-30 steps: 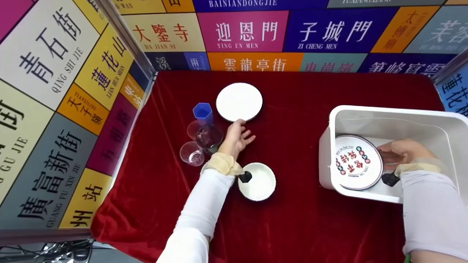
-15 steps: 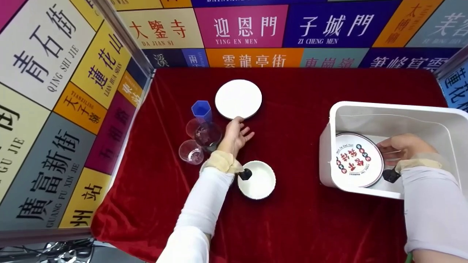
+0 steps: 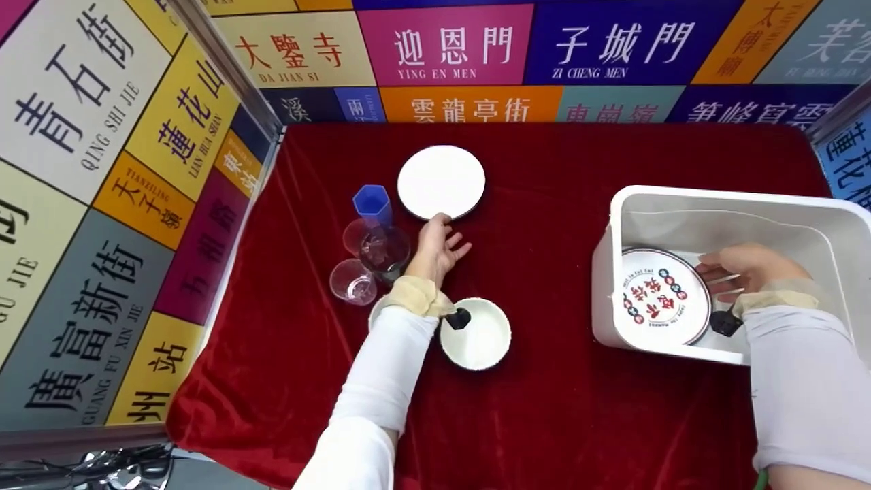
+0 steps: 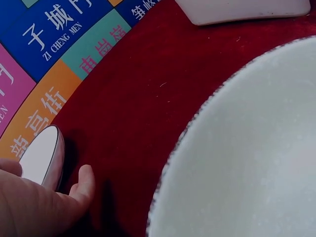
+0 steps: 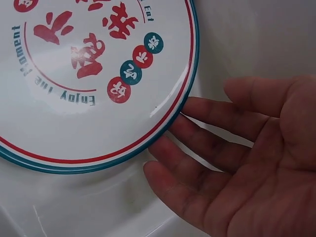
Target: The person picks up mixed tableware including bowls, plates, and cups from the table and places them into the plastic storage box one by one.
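Observation:
My left hand (image 3: 439,252) is at the near rim of a round white plate (image 3: 441,182), thumb at the rim and other fingers spread to the right. In the left wrist view the plate (image 4: 42,155) appears partly behind the hand. A white bowl (image 3: 475,344) stands right of that wrist. Inside the white bin (image 3: 616,299), my right hand (image 3: 755,269) has its fingers extended at the right edge of a printed plate (image 3: 660,299). The right wrist view has fingertips (image 5: 190,106) at or under its teal rim, with the thumb apart from it.
Left of my left hand stand a blue hexagonal cup (image 3: 373,203), a clear cup (image 3: 354,282) and a dark see-through cup (image 3: 384,252). Another white dish (image 3: 376,312) is mostly hidden behind the left wrist. Printed panels (image 3: 442,51) border the red cloth (image 3: 544,408).
The head view has shifted slightly. My right hand's fingers have spread and loosened at the printed plate's edge. My left hand stays at the white plate.

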`<act>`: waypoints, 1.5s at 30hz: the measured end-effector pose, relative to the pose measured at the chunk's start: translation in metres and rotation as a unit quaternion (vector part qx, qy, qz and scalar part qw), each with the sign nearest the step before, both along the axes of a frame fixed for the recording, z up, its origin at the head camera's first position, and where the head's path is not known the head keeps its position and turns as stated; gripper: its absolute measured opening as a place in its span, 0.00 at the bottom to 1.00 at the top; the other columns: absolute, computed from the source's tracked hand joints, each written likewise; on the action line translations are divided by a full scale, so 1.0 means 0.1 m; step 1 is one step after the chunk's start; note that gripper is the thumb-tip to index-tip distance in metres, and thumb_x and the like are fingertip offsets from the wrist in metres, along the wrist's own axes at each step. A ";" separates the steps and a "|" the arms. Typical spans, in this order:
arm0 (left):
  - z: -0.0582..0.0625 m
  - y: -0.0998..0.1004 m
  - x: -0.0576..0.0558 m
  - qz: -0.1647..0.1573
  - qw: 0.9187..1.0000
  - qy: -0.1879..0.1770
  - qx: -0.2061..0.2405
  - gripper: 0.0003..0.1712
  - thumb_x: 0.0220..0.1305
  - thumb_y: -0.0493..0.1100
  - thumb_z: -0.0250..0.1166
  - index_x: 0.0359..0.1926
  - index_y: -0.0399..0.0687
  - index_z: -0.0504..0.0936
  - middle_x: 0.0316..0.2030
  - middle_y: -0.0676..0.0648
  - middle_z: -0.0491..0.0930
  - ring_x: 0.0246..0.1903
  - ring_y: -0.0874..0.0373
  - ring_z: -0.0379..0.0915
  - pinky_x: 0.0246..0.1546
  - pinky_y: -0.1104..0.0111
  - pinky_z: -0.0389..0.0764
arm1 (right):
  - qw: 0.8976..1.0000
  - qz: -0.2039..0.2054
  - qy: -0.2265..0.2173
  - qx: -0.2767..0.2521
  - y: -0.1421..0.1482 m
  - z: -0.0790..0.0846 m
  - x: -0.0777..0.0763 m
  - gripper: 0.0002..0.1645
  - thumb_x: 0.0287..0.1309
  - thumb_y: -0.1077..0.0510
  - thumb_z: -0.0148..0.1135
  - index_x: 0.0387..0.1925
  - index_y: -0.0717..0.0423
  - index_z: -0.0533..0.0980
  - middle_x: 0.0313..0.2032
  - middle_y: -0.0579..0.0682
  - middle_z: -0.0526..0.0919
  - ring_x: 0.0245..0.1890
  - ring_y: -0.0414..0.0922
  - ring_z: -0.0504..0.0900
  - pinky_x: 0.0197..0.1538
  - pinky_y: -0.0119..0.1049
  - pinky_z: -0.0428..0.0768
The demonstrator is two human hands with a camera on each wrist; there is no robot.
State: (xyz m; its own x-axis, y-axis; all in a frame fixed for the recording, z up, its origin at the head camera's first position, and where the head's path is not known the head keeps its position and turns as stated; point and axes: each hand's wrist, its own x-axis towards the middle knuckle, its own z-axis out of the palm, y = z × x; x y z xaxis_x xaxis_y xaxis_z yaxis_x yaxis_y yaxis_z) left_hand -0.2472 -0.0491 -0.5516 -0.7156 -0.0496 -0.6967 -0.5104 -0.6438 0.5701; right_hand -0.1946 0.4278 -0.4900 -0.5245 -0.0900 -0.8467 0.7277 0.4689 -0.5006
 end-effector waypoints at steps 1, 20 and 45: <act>0.00 0.00 -0.01 0.001 1.000 0.000 -0.001 0.38 0.69 0.40 0.53 0.77 0.44 0.54 0.79 0.37 0.49 0.74 0.39 0.55 0.68 0.45 0.71 | 1.000 0.005 0.003 0.003 -0.01 0.01 0.01 0.17 0.76 0.49 0.45 0.49 0.54 0.76 0.38 0.41 0.82 0.45 0.44 0.80 0.55 0.40 0.78; -0.05 0.06 -0.11 0.058 0.998 0.003 0.023 0.35 0.78 0.41 0.48 0.79 0.45 0.46 0.76 0.31 0.49 0.72 0.35 0.58 0.68 0.51 0.73 | 0.996 0.077 0.010 0.041 -0.08 0.04 0.04 0.37 0.78 0.45 0.40 0.71 0.70 0.54 0.63 0.67 0.66 0.55 0.53 0.74 0.57 0.43 0.77; -0.12 0.07 -0.21 0.151 0.988 0.016 0.006 0.29 0.75 0.29 0.44 0.74 0.31 0.53 0.70 0.28 0.63 0.63 0.33 0.72 0.63 0.53 0.78 | 0.995 0.036 0.079 0.051 -0.17 0.17 0.03 0.32 0.76 0.47 0.43 0.67 0.68 0.59 0.46 0.47 0.80 0.45 0.44 0.82 0.54 0.42 0.80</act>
